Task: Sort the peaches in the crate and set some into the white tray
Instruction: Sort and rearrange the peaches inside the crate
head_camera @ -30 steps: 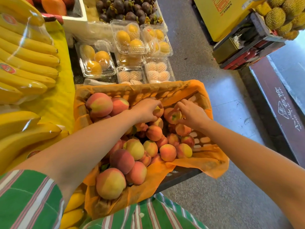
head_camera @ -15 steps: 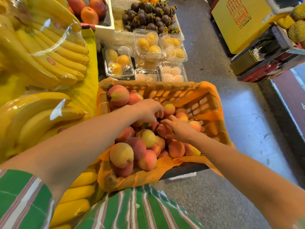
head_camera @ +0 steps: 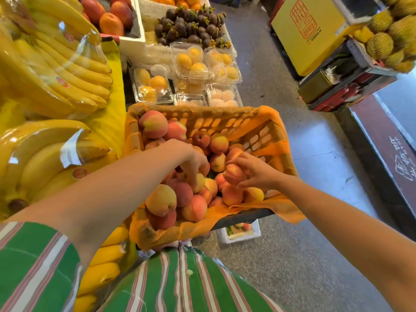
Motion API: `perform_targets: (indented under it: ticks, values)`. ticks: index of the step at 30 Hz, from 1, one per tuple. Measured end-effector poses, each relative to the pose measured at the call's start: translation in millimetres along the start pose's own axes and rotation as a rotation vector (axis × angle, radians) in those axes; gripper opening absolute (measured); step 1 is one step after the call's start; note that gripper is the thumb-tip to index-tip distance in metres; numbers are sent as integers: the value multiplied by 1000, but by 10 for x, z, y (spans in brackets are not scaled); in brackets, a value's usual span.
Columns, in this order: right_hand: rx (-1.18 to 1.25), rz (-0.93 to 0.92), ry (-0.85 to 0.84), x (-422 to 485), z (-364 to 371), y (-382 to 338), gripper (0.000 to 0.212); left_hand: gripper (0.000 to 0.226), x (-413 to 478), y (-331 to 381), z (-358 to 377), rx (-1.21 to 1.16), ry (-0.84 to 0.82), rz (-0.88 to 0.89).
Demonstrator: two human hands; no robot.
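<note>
Because the peaches (head_camera: 180, 194) are round, soft-skinned and likely to bruise, each one is best cupped around its widest part with several fingers and the thumb, not squeezed at a single spot. Each looks light enough for one hand, though the pile may shift when a fruit is pulled from below.

Seen from above by the person sorting, the peaches fill a plastic lattice crate (head_camera: 202, 115) lined with orange paper (head_camera: 281, 206). They are heaped highest along the crate's left side and near edge.

Both hands are inside the crate, close together but not touching. The left hand (head_camera: 193, 161) hangs over the crate's middle with its fingers bent downward, the tips resting on a pale peach (head_camera: 200, 182) (yellowish, with a pink blush). I cannot tell whether it has actually closed around that fruit. The right hand (head_camera: 254, 172), nearer the crate's right wall, grips a pink peach (head_camera: 234, 174), with fingers curled over the top and the thumb underneath.

A white box (head_camera: 238, 233) shows beneath the crate's near edge. It may be the white tray, but too little of it shows to be sure. Bagged bananas (head_camera: 74, 82) lie on the counter to the left of the crate, and clear tubs of yellow fruit (head_camera: 191, 61) sit beyond the crate's far wall.
</note>
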State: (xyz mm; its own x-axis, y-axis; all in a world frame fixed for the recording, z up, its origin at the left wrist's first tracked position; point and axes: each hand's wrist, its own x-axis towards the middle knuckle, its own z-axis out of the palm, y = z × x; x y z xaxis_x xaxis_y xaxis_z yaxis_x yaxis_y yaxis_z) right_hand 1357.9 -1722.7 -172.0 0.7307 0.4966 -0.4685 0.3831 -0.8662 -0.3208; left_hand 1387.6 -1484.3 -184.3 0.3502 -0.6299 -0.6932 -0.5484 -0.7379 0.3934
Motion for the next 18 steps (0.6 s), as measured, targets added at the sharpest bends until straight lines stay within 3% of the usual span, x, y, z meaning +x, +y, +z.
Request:
perform_targets:
  ticks: [4,12,18]
  values:
    - [71,37,49,-89,-29,-33,63,69,-3,-39,13,-123,38,56]
    - [153,67,-24,-242,-133,-28,73,52,25,-66,9,-614,327,247]
    - [216,137,-44,-375,-202,100,65,53,28,-6,-75,-808,353,284]
